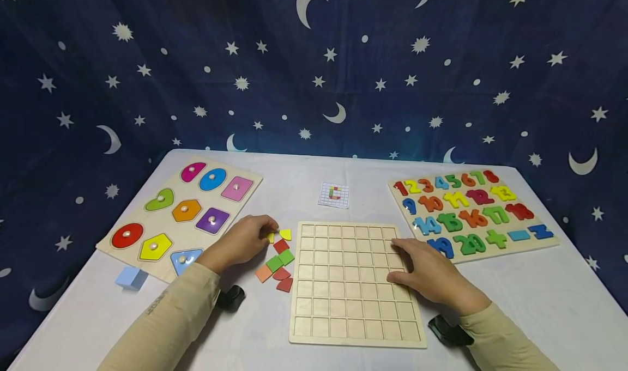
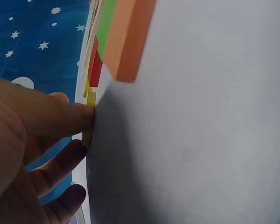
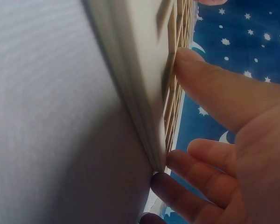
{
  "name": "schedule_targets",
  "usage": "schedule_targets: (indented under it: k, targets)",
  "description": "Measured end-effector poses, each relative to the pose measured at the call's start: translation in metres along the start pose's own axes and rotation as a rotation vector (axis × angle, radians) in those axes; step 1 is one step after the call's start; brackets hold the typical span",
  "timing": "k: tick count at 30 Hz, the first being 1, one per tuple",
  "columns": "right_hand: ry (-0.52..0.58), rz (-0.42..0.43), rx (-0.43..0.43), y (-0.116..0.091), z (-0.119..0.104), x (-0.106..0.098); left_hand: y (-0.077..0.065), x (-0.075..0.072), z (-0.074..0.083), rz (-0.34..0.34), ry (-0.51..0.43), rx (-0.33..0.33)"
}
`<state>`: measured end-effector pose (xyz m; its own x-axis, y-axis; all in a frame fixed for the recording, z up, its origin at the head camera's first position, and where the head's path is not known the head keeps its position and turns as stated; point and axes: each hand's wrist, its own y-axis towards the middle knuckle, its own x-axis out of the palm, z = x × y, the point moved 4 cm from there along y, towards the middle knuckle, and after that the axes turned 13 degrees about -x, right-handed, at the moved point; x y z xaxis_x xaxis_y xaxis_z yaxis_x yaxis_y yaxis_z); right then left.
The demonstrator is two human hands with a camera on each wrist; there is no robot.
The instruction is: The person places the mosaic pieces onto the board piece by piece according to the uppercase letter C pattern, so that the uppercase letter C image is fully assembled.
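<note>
My left hand (image 1: 247, 239) pinches a yellow tile (image 2: 89, 119) at the table's surface, thumb against it; the fingertips partly cover it in the head view. Beside it lie another yellow tile with a curved edge (image 1: 285, 234), a red square tile (image 1: 281, 245), green square tiles (image 1: 273, 263), an orange square tile (image 1: 263, 273) and red curved tiles (image 1: 284, 285). To their right is a wooden grid board (image 1: 353, 284), its squares bare. My right hand (image 1: 432, 267) rests on the board's right edge, with thumb and forefinger extended over the top.
Behind the board lies a pattern card (image 1: 334, 195) with a coloured figure. A shape puzzle (image 1: 162, 218) stands at left, with a blue block (image 1: 131, 278) by its front corner. The number puzzle (image 1: 471, 213) lies at right.
</note>
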<state>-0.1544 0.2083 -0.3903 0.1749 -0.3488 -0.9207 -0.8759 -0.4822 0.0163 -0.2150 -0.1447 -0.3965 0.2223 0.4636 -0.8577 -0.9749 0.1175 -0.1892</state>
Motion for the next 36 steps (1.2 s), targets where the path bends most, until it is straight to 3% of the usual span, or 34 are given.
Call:
schedule_targets:
  k: [13, 27, 36]
  targets:
    - [0.0, -0.006, 0.007, 0.0, 0.0, 0.001, -0.005, -0.002, -0.004, -0.025, -0.019, -0.051]
    - [0.012, -0.013, 0.011, 0.0, 0.0, 0.001, -0.006, -0.009, -0.014, 0.035, -0.019, -0.082]
    - [-0.001, 0.001, -0.004, 0.0, 0.0, 0.0, -0.005, -0.008, -0.012, 0.028, -0.031, -0.046]
